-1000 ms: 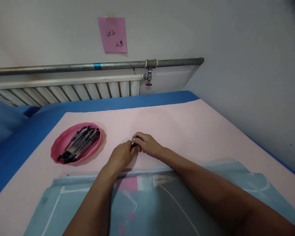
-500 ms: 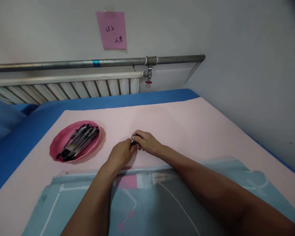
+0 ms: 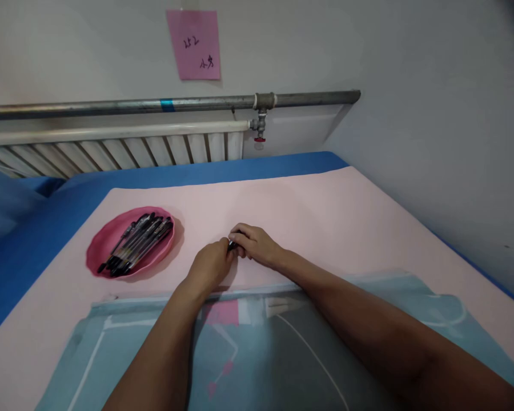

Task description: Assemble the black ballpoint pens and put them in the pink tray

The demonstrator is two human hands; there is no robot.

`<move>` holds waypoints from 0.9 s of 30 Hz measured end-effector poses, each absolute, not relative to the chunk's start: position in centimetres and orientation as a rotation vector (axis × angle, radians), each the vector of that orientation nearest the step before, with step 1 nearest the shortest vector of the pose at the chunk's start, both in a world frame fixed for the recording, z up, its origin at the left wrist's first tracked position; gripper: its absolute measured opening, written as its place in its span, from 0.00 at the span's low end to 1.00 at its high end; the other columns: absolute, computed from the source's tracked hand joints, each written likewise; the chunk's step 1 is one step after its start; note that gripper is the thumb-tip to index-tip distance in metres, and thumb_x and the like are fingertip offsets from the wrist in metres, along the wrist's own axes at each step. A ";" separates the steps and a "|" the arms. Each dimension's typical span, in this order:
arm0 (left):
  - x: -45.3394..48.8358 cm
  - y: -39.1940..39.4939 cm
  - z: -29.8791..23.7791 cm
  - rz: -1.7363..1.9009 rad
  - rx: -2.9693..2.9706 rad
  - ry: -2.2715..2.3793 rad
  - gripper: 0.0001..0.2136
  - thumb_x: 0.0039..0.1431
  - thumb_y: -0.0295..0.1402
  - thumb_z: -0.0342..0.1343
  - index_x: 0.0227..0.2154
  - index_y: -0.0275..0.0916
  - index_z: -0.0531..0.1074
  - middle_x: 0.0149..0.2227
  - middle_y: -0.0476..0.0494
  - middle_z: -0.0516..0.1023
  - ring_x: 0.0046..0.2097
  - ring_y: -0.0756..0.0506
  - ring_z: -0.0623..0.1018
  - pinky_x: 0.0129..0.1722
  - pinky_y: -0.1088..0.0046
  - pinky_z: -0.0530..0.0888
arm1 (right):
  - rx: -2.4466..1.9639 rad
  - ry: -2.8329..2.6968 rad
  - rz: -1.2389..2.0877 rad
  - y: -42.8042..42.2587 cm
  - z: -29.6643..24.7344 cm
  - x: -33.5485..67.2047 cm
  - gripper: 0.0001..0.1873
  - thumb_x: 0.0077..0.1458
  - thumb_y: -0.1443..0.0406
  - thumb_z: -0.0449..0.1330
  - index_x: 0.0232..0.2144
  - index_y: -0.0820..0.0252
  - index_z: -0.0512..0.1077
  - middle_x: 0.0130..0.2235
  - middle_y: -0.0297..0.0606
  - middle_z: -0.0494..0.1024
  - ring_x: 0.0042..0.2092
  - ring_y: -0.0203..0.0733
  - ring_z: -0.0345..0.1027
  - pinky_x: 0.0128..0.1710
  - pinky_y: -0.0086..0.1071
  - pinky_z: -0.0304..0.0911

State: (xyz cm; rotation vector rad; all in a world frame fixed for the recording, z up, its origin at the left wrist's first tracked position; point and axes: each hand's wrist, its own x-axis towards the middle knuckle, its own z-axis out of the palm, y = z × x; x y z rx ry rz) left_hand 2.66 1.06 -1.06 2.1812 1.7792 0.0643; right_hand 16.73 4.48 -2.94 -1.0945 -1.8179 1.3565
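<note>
Both of my hands meet over the pink surface (image 3: 291, 222) near the middle of the view. Between them a short dark length of a pen (image 3: 232, 245) shows; most of it is hidden by fingers. My left hand (image 3: 209, 262) is closed round its near end. The fingers of my right hand (image 3: 256, 244) are closed on the other end, touching the left hand. Left of the hands stands a pink oval bowl (image 3: 99, 242) with a wavy rim. Several clear pens with black caps (image 3: 141, 242) lie slanted in it.
A light blue patterned cloth (image 3: 124, 342) spreads under my forearms. Blue material (image 3: 223, 171) borders the pink surface. Behind it are a white radiator (image 3: 175, 149), a metal pipe (image 3: 120, 107) and a red-handled valve (image 3: 260, 138). A pink note (image 3: 195, 45) hangs on the wall.
The view has tilted slightly, so the wall and bowl sit a little higher. Both hands keep their grip on the pen with hardly any visible movement.
</note>
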 end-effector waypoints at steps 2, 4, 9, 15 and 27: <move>2.7 1.1 -1.1 0.066 2.186 1.777 0.12 0.60 0.35 0.42 0.40 0.36 0.67 0.37 0.38 0.77 0.39 0.41 0.76 0.34 0.70 0.67 | -1.097 -1.823 1.352 4.4 -2.9 16.8 0.08 0.56 0.62 0.51 0.29 0.61 0.66 0.16 0.26 0.65 0.20 0.29 0.59 0.22 0.23 0.57; 2.7 1.1 -1.1 0.068 2.188 1.779 0.12 0.60 0.35 0.42 0.40 0.36 0.67 0.37 0.38 0.78 0.38 0.41 0.76 0.33 0.69 0.67 | -1.098 -1.823 1.357 4.4 -2.8 16.8 0.08 0.56 0.62 0.51 0.29 0.61 0.66 0.16 0.27 0.65 0.20 0.29 0.60 0.22 0.23 0.57; 2.6 1.1 -1.2 0.069 2.183 1.778 0.12 0.60 0.36 0.42 0.40 0.36 0.67 0.37 0.38 0.77 0.39 0.42 0.76 0.34 0.70 0.67 | -1.097 -1.831 1.355 4.5 -2.9 16.8 0.09 0.56 0.62 0.51 0.30 0.61 0.66 0.16 0.26 0.65 0.19 0.29 0.59 0.22 0.23 0.57; 2.5 1.1 -1.1 0.099 2.185 1.767 0.12 0.60 0.35 0.42 0.39 0.37 0.68 0.37 0.39 0.78 0.39 0.42 0.76 0.35 0.70 0.67 | -1.081 -1.850 1.336 4.5 -2.9 16.8 0.09 0.56 0.61 0.50 0.30 0.61 0.66 0.17 0.27 0.65 0.20 0.29 0.59 0.22 0.23 0.57; 2.2 1.0 -0.8 0.177 2.187 1.767 0.12 0.59 0.36 0.43 0.38 0.38 0.68 0.36 0.40 0.78 0.37 0.43 0.76 0.32 0.72 0.65 | -1.083 -1.861 1.329 4.5 -2.9 16.9 0.10 0.56 0.61 0.50 0.30 0.61 0.66 0.16 0.27 0.65 0.20 0.30 0.59 0.23 0.24 0.57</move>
